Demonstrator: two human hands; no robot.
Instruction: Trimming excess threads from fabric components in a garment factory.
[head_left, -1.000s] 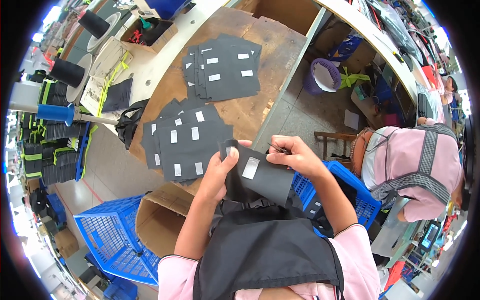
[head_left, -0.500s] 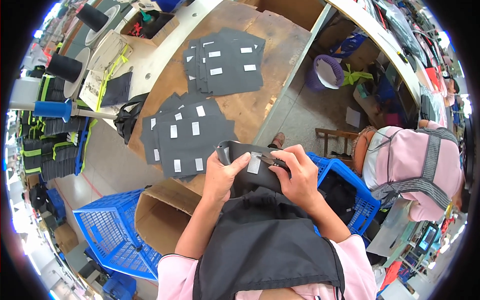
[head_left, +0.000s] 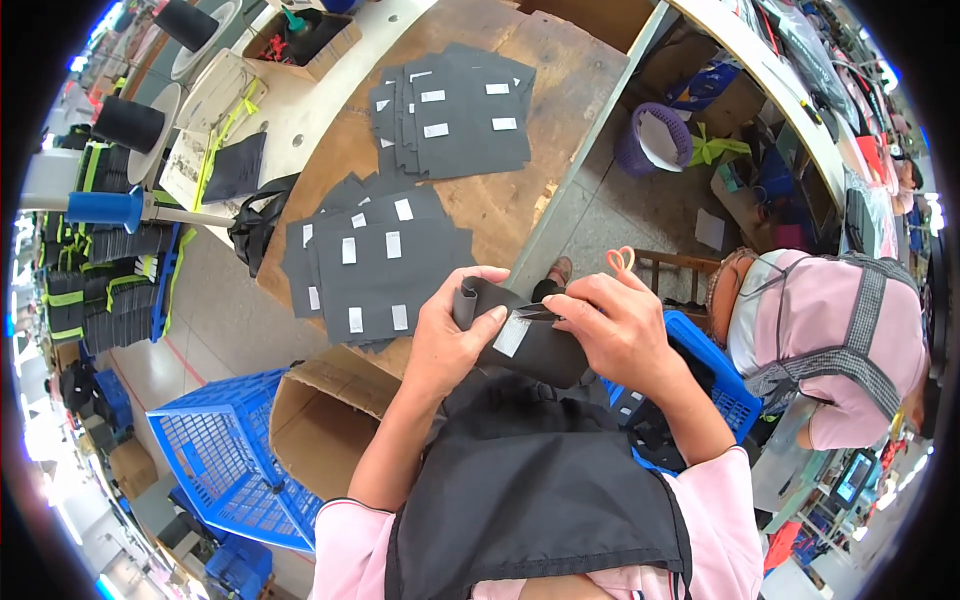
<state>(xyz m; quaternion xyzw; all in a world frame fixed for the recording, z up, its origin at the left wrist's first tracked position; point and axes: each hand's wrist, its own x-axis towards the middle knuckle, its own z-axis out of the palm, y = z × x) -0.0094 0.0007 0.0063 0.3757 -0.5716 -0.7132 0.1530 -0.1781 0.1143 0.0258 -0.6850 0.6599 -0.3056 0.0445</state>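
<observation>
My left hand (head_left: 447, 335) grips a folded dark grey fabric piece (head_left: 548, 357) above my lap, its thumb beside a white rectangular patch (head_left: 512, 336) on the cloth. Closed around small thread snips (head_left: 534, 312), my right hand (head_left: 618, 325) sits at the piece's right end. The blade tips lie by the upper end of the patch; the fingers hide most of the tool. An orange loop (head_left: 621, 260) sticks up behind those fingers. Beyond my hands, two piles of similar grey pieces with white patches, a nearer pile (head_left: 370, 280) and a farther pile (head_left: 465, 150), lie on the wooden table (head_left: 330, 165).
Left of my lap stand a blue crate (head_left: 215, 425) and an open cardboard box (head_left: 310, 435). Another blue crate (head_left: 742, 400) with dark pieces is at my right. A co-worker in pink (head_left: 825, 330) sits beyond it. A purple basket (head_left: 628, 155) stands on the floor.
My right hand has shifted right and slightly up, and its fingers now cover more of the snips. The orange loop has come into sight. The fabric has tilted, lower at its right end.
</observation>
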